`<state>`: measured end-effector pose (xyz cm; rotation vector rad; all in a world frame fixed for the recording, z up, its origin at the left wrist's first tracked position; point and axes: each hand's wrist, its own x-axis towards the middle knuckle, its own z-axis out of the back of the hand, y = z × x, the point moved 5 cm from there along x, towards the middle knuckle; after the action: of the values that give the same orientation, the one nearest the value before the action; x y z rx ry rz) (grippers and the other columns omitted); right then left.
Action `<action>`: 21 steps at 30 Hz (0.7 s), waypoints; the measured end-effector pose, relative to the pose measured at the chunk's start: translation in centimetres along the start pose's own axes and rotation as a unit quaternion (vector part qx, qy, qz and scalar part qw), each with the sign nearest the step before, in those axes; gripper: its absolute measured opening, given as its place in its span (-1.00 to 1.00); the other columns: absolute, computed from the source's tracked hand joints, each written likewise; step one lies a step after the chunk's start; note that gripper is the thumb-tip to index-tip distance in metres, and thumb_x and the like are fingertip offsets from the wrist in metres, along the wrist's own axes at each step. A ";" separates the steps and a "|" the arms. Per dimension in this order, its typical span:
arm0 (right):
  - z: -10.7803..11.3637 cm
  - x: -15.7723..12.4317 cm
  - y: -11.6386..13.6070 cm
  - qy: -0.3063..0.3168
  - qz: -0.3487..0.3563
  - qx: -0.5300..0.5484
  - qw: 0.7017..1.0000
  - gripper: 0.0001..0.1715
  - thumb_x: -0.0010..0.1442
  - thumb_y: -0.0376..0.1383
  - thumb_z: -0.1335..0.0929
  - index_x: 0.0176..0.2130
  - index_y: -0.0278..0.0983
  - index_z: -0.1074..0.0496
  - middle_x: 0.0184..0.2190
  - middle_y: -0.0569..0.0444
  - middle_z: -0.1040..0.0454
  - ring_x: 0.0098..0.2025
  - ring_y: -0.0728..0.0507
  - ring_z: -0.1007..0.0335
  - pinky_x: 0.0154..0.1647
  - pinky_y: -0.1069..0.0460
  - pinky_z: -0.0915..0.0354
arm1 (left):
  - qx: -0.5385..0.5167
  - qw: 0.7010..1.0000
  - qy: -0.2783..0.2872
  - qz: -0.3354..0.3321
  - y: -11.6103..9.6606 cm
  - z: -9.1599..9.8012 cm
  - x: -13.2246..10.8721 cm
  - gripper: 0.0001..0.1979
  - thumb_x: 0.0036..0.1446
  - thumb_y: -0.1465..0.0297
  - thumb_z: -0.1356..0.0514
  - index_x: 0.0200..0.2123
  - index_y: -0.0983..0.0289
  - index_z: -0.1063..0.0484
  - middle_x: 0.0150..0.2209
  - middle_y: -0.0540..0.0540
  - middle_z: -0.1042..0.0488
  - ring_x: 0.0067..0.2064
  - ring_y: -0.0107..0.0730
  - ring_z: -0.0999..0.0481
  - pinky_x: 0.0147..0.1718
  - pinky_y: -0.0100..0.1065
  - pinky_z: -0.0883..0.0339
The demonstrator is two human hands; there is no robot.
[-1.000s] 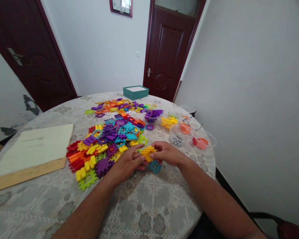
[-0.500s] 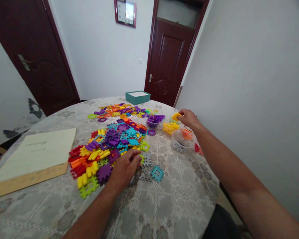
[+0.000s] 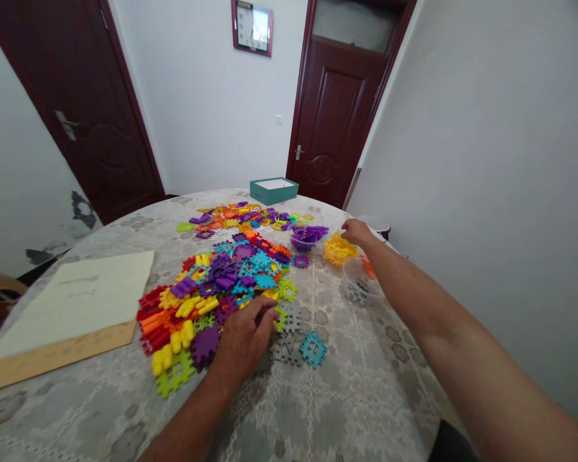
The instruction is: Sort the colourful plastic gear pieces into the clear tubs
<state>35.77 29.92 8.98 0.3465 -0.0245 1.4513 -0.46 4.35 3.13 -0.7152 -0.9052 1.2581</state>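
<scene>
My right hand (image 3: pixel 359 232) reaches over a clear bowl (image 3: pixel 338 262) heaped with yellow interlocking toy pieces (image 3: pixel 340 247). Its fingertips are just above the heap, slightly apart, and I see nothing between them. At the near right edge of a large pile of colourful plastic building pieces (image 3: pixel 226 269), my left hand (image 3: pixel 248 330) rests palm down. Its thumb and index finger stand a little apart; the other fingers are partly hidden. Close to it lie a grey piece (image 3: pixel 291 317), a grey triangle-patterned piece (image 3: pixel 288 350) and a teal square piece (image 3: pixel 313 349).
A bowl of purple pieces (image 3: pixel 308 237) stands left of the yellow one. Nearer are a bowl with grey pieces (image 3: pixel 356 292) and orange pieces (image 3: pixel 367 266). A green box (image 3: pixel 273 191) sits at the back, a pale board (image 3: pixel 77 295) at the left.
My right hand has come down onto the yellow bowl; the yellow piece it held is no longer distinct from the heap. My left hand stays by the pile. The view has shifted slightly.
</scene>
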 end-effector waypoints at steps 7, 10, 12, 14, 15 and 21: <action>2.1 -1.0 0.4 -0.052 -0.008 0.028 0.998 -0.61 0.15 -0.47 -0.34 -0.06 -0.36 -0.63 -0.07 -0.16 -0.64 -0.03 -0.19 -0.56 0.08 -0.02 -0.36 | 0.008 1.000 -0.004 -0.020 0.1 0.0 -0.1 -0.72 0.30 0.24 -0.13 -0.08 0.19 -0.58 -0.33 0.06 -0.65 -0.28 -0.20 -0.63 -0.25 -0.25 -0.40; 3.5 -3.5 1.4 -0.094 -0.003 0.057 0.994 -0.61 0.21 -0.42 -0.30 -0.03 -0.35 -0.61 -0.11 -0.14 -0.64 -0.05 -0.21 -0.55 0.09 -0.06 -0.38 | 0.016 0.999 -0.016 -0.026 -0.2 0.2 -0.2 -0.71 0.30 0.26 -0.11 -0.06 0.19 -0.58 -0.27 0.08 -0.67 -0.24 -0.21 -0.64 -0.20 -0.26 -0.42; 4.4 -6.6 2.8 -0.124 0.033 0.114 0.985 -0.63 0.26 -0.35 -0.29 -0.04 -0.32 -0.60 -0.18 -0.10 -0.64 -0.11 -0.20 -0.56 0.02 -0.07 -0.41 | 0.021 0.999 -0.031 -0.023 -0.4 0.6 -0.1 -0.70 0.31 0.27 -0.11 -0.04 0.19 -0.58 -0.25 0.07 -0.67 -0.22 -0.23 -0.64 -0.17 -0.27 -0.42; 4.8 -10.8 4.8 -0.121 0.092 0.184 0.971 -0.66 0.29 -0.29 -0.29 -0.05 -0.29 -0.58 -0.20 -0.06 -0.63 -0.15 -0.18 -0.55 -0.05 -0.05 -0.42 | 0.016 0.998 -0.052 -0.015 -0.4 1.0 -0.1 -0.70 0.31 0.28 -0.10 -0.03 0.20 -0.57 -0.24 0.06 -0.66 -0.22 -0.26 -0.63 -0.16 -0.29 -0.42; 4.7 -13.1 5.8 -0.103 0.115 0.209 0.966 -0.67 0.31 -0.26 -0.29 -0.05 -0.28 -0.58 -0.21 -0.04 -0.62 -0.16 -0.17 -0.55 -0.08 -0.04 -0.42 | 0.012 0.998 -0.063 -0.009 -0.4 1.2 -0.1 -0.70 0.31 0.28 -0.10 -0.03 0.20 -0.57 -0.24 0.06 -0.66 -0.23 -0.26 -0.63 -0.16 -0.29 -0.43; -0.1 -22.8 10.8 0.046 0.204 0.246 0.946 -0.73 0.30 -0.35 -0.31 -0.05 -0.22 -0.55 -0.10 -0.01 -0.60 -0.19 -0.12 -0.52 -0.04 -0.04 -0.39 | 0.002 0.995 -0.102 0.002 -0.2 1.7 0.0 -0.70 0.29 0.26 -0.12 -0.04 0.19 -0.56 -0.26 0.05 -0.64 -0.21 -0.25 -0.63 -0.15 -0.30 -0.44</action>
<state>22.33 8.74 6.11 0.7127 0.3672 1.8801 -1.87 4.23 4.13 -0.5933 -1.0678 1.3524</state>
